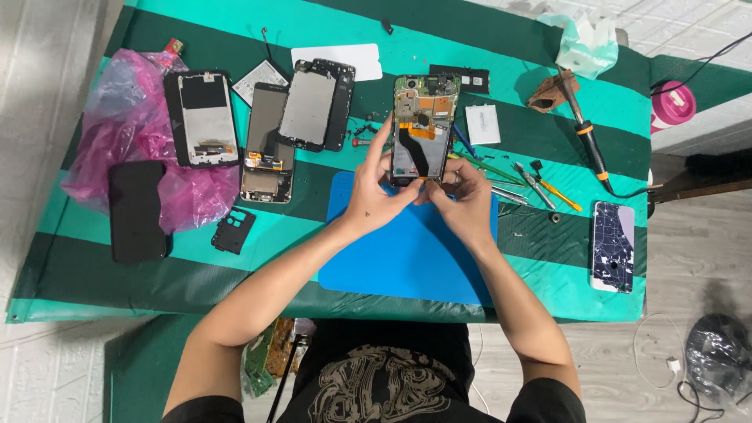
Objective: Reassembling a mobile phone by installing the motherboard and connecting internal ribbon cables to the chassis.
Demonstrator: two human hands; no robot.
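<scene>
An opened phone with its back off shows a circuit board, an orange flex cable and a black strip. It lies at the far edge of a blue work mat. My left hand grips its lower left side, the index finger stretched up along the edge. My right hand pinches the phone's bottom right corner. Whether the fingers hold a small tool is hidden.
On the green striped cloth left of the phone lie several phone frames and screens, a pink plastic bag and a black phone. To the right are tweezers and screwdrivers, a soldering iron and a cracked phone.
</scene>
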